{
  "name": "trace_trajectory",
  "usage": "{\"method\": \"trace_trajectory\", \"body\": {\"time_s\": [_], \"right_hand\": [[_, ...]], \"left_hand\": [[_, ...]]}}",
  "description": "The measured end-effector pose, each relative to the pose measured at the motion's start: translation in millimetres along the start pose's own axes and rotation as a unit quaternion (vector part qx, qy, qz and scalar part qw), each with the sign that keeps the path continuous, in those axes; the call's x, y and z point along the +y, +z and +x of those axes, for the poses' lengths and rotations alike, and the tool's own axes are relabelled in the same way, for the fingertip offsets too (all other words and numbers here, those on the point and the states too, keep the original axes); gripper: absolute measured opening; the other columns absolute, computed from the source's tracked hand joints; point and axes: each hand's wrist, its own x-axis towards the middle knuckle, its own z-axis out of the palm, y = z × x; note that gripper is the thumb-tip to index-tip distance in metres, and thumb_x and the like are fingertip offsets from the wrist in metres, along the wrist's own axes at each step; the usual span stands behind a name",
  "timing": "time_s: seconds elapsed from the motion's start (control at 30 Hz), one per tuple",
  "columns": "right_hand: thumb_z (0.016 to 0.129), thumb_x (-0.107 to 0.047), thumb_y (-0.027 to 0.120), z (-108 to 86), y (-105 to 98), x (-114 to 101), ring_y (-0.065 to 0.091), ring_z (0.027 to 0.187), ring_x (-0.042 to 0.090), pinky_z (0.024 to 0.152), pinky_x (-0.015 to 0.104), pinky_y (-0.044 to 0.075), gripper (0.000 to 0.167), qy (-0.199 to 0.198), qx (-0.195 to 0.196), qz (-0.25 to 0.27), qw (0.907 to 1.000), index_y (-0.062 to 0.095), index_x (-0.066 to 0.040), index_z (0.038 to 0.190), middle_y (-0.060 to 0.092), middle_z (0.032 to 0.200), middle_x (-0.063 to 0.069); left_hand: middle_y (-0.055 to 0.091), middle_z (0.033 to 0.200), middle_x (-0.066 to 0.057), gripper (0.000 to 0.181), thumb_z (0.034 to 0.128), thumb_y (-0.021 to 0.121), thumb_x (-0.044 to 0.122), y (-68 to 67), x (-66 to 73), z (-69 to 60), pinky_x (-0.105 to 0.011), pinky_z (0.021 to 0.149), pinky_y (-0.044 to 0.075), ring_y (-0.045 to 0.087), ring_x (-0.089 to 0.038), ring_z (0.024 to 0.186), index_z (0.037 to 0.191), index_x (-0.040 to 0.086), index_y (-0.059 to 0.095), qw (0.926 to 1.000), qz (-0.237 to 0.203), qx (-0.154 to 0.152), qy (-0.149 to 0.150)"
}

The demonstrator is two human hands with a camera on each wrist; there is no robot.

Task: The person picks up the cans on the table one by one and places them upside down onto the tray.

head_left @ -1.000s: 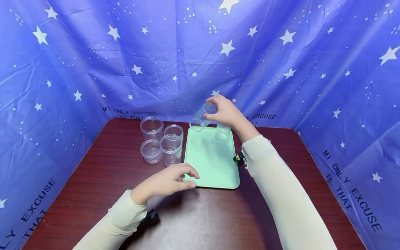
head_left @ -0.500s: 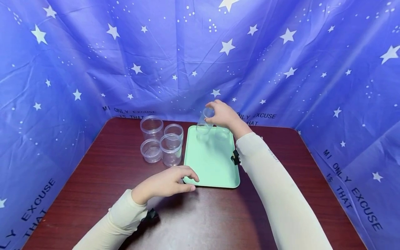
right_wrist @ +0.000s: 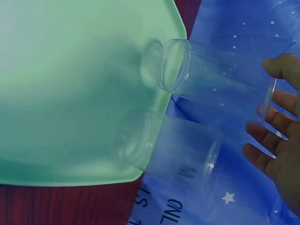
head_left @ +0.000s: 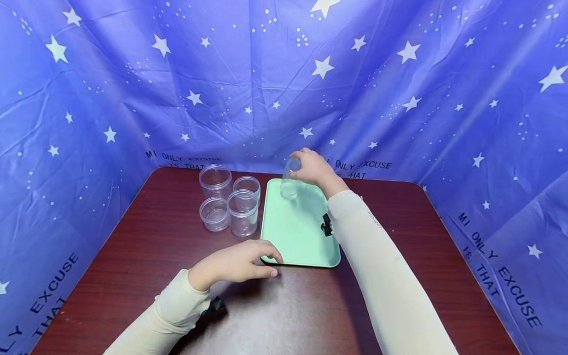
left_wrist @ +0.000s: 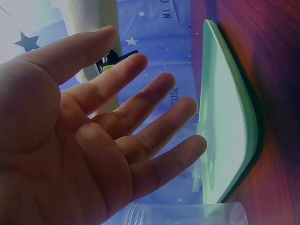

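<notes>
Green tray [head_left: 299, 236]; clear jars [head_left: 243, 217] beside it toward ten o'clock. Left hand [head_left: 237, 260], fingers spread and lightly bent, at its eight. Right hand [head_left: 315, 168] pinches an upside-down jar [head_left: 289, 189] at eleven.

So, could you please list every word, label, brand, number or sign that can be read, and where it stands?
"MI ONLY EXCUSE IS THAT": curtain, back left and right side.
"LY EXCUSE THAT": curtain, left side, cut off.
"NLY EXCUSE HAT": curtain, back right, partly hidden.
Right sleeve: small print, too blurred to read.
Cups and tray: no readable text.
Wrist views: curtain fragments only.
</notes>
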Motion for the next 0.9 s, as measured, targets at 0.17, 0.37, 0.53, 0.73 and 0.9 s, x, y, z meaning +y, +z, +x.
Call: {"method": "trace_trajectory", "body": {"time_s": [0.17, 0.37, 0.53, 0.73, 0.9], "right_hand": [[0.089, -0.037, 0.075, 3.8, 8.4, -1.9, 0.051, 0.133, 0.036, 0.11, 0.059, 0.043, 0.067, 0.004, 0.004, 0.0, 1.0, 0.053, -0.015, 0.148, 0.048, 0.15, 0.012], [0.089, -0.037, 0.074, 5.7, 14.8, -6.7, 0.049, 0.135, 0.034, 0.114, 0.058, 0.038, 0.067, 0.004, 0.001, -0.009, 1.0, 0.053, -0.015, 0.148, 0.05, 0.148, 0.011], [0.09, -0.038, 0.074, 6.9, 17.1, -10.9, 0.048, 0.135, 0.034, 0.115, 0.056, 0.037, 0.066, -0.003, 0.001, -0.019, 0.9998, 0.053, -0.014, 0.148, 0.05, 0.149, 0.011], [0.089, -0.039, 0.074, 9.1, 21.8, -12.2, 0.048, 0.134, 0.034, 0.114, 0.056, 0.038, 0.067, 0.001, 0.005, -0.022, 0.9997, 0.053, -0.015, 0.147, 0.05, 0.147, 0.011], [0.09, -0.04, 0.075, 10.5, 25.4, -12.9, 0.046, 0.137, 0.034, 0.116, 0.057, 0.036, 0.067, 0.007, 0.009, -0.018, 0.9998, 0.053, -0.015, 0.148, 0.049, 0.15, 0.011]], "left_hand": [[0.068, 0.12, -0.002, 0.025, 0.1011, 0.065, 0.031, 1.1, -0.7, 0.1, -0.035, 0.097, 0.051, 0.063, -0.021, 0.109, 0.119, 0.015, 0.069, 1.0, 0.004, -0.004, -0.005], [0.067, 0.12, 0.004, 0.024, 0.1002, 0.066, 0.03, 1.9, -1.1, 1.0, -0.029, 0.099, 0.049, 0.063, -0.02, 0.113, 0.12, 0.017, 0.069, 0.9998, 0.008, -0.01, -0.015], [0.067, 0.121, 0.003, 0.023, 0.1002, 0.066, 0.029, 2.2, -1.0, 1.0, -0.03, 0.1, 0.049, 0.063, -0.021, 0.114, 0.119, 0.016, 0.069, 0.9998, 0.016, -0.01, -0.01], [0.067, 0.12, 0.002, 0.024, 0.1003, 0.066, 0.028, 2.9, -1.9, 1.0, -0.031, 0.102, 0.048, 0.063, -0.02, 0.115, 0.119, 0.014, 0.069, 0.9997, 0.023, -0.009, -0.002], [0.067, 0.12, 0.002, 0.022, 0.1007, 0.066, 0.029, 2.6, -1.6, 1.0, -0.03, 0.102, 0.048, 0.062, -0.017, 0.115, 0.119, 0.016, 0.069, 0.9996, 0.027, -0.007, 0.0]]}}
